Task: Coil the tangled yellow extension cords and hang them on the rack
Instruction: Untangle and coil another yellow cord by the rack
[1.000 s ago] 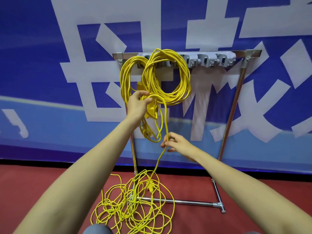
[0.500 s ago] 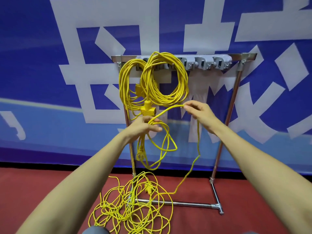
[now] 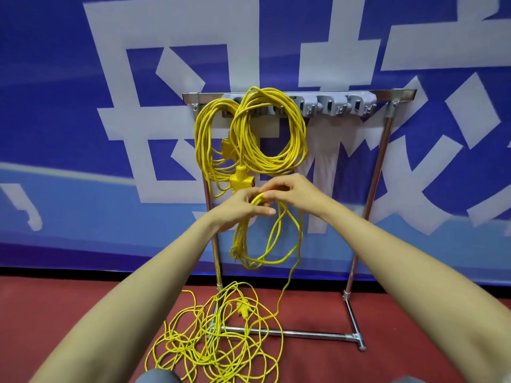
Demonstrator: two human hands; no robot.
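Observation:
Two coiled yellow cords (image 3: 293, 139) hang from grey hooks on the metal rack (image 3: 383, 172), with a yellow socket block (image 3: 241, 180) dangling below them. My left hand (image 3: 240, 208) grips a small bundle of yellow cord loops (image 3: 272, 244) that hang beneath it. My right hand (image 3: 296, 193) meets it from the right and pinches the same cord at the top of the loops. From there the cord trails down to a tangled yellow pile (image 3: 218, 338) on the floor, where a plug (image 3: 243, 310) lies.
The rack's grey hook strip (image 3: 343, 105) has free hooks to the right of the coils. Its base bar (image 3: 304, 333) lies on the red floor (image 3: 401, 341). A blue and white banner (image 3: 83, 134) covers the wall behind.
My right hand has swung left from out at the side to meet my left hand, adding another loop to the bundle. More cord has lifted off the floor.

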